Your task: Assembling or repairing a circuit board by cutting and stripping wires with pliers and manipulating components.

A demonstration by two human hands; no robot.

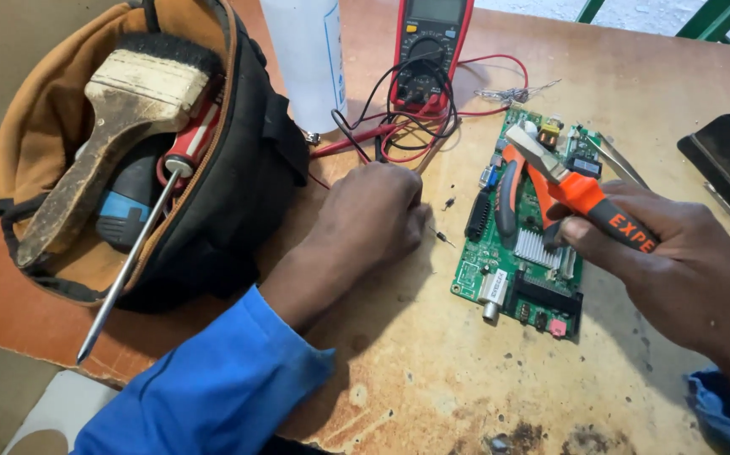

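Head view: right hand (685,253) gripped orange-handled pliers (550,168), their tips over the green circuit board (512,278) lying on the worn table (432,371). Left hand (373,215) rested curled, knuckles up, beside a small loose component (442,238); whether it held anything could not be told.

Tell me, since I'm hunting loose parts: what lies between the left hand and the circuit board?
Head view: two small loose components on bare table between left hand and circuit board.

Left hand (375,215) sits curled, knuckles up, at center frame; right hand (677,253) is fisted at the right edge, wrist angled inward.
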